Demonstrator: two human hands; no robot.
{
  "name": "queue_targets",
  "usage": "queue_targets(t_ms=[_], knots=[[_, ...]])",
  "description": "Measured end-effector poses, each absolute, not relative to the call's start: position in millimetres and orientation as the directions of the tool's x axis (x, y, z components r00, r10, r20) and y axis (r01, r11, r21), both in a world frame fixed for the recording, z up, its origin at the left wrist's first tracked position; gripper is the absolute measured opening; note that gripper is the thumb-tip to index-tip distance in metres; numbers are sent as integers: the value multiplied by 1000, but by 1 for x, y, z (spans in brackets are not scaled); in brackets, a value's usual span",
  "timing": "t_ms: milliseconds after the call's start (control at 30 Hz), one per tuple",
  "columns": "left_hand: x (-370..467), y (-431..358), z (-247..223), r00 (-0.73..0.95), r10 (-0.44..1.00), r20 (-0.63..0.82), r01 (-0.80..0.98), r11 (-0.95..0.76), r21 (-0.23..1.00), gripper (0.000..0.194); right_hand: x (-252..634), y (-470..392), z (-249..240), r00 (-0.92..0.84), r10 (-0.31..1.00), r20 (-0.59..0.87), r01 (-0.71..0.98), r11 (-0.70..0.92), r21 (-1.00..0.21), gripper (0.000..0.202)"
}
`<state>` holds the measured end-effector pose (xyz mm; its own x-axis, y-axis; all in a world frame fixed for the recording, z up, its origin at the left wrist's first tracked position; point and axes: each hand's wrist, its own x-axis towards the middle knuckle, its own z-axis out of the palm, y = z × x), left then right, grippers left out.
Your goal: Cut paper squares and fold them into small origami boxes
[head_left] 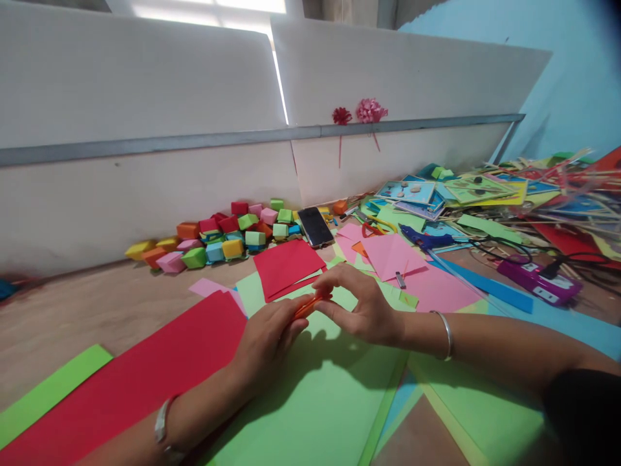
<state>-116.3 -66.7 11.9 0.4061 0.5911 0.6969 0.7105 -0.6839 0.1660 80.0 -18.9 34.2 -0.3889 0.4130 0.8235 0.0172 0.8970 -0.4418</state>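
Observation:
A small folded orange paper piece (305, 309) is held between my two hands, above a large light green sheet (310, 401). My left hand (266, 333) grips it from the left, fingers closed round it. With thumb and fingertips, my right hand (361, 307) pinches its right end. Behind my hands lie red paper squares (288, 265). A long red sheet (145, 375) stretches out to the left, partly under my left forearm.
Many small coloured paper boxes (233, 223) are piled by the white board. Beside them lies a phone (315, 226). Farther right are pink sheets (395, 255), a blue glue gun (427, 239), a purple power strip (538, 279) and heaped cards and sticks.

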Motion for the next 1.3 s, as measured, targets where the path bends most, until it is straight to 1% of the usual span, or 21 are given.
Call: queue_targets(t_ms=[100,167,233,267,300,333,400,433,500,567,600,700,767,800,900,967,1033,1100,1167,1233,1300], knots=[[-117,-63,8,405,600,689,740,-658,138,32,80,-15,32,-484,325,812,139,945,-295,6],[-120,-62,4,395,616,682,759,-637,135,30,80,-11,31,-549,258,795,274,954,-120,14],[-123,-61,2,315,651,691,772,-599,212,24,81,-7,28,-596,184,781,390,917,81,19],[-124,-60,2,232,684,691,767,-566,303,24,82,-4,27,-605,159,781,426,893,148,20],[-125,-59,3,122,724,679,740,-523,424,28,83,-1,26,-603,149,783,444,879,174,21],[-125,-58,4,2,763,646,681,-474,558,35,84,2,25,-593,156,790,448,879,162,20],[-125,-55,8,-198,830,522,484,-380,788,52,85,9,23,-555,190,809,422,903,77,18],[-124,-53,10,-264,853,451,368,-343,864,57,85,11,23,-538,204,818,403,914,37,17],[-121,-50,14,-327,889,320,155,-284,946,62,86,14,22,-501,221,837,385,923,-14,16],[-114,-51,15,-306,935,179,-34,-198,979,60,85,12,23,-467,220,857,403,915,-16,15],[-110,-53,15,-274,956,109,-124,-147,981,58,85,9,24,-471,195,860,417,909,23,16],[-96,-64,13,-121,991,-55,-377,6,926,56,81,-6,27,-578,29,816,436,855,279,22],[-87,-74,13,-9,996,-83,-480,69,875,60,77,-19,27,-639,-91,764,397,812,429,24],[-83,-78,13,32,996,-84,-499,89,862,63,75,-25,26,-649,-132,749,373,803,465,25],[-80,-87,10,58,994,-91,-487,108,867,66,69,-37,21,-661,-170,731,323,814,482,28],[-83,-87,7,25,996,-85,-429,88,899,53,68,-38,18,-682,-153,715,312,823,474,26],[-89,-82,4,-4,1000,-18,-287,16,958,38,70,-34,18,-691,-141,709,273,857,437,19],[-96,-77,3,-24,993,116,-69,-118,991,33,73,-28,20,-651,-99,752,233,917,323,17],[-101,-73,5,-47,967,252,125,-244,962,31,77,-24,25,-558,-8,830,229,960,163,16],[-103,-73,9,-37,940,339,243,-320,916,29,80,-22,30,-462,81,883,247,968,40,19],[-103,-75,14,20,925,380,303,-367,879,25,81,-22,34,-413,117,903,250,968,-11,25]])
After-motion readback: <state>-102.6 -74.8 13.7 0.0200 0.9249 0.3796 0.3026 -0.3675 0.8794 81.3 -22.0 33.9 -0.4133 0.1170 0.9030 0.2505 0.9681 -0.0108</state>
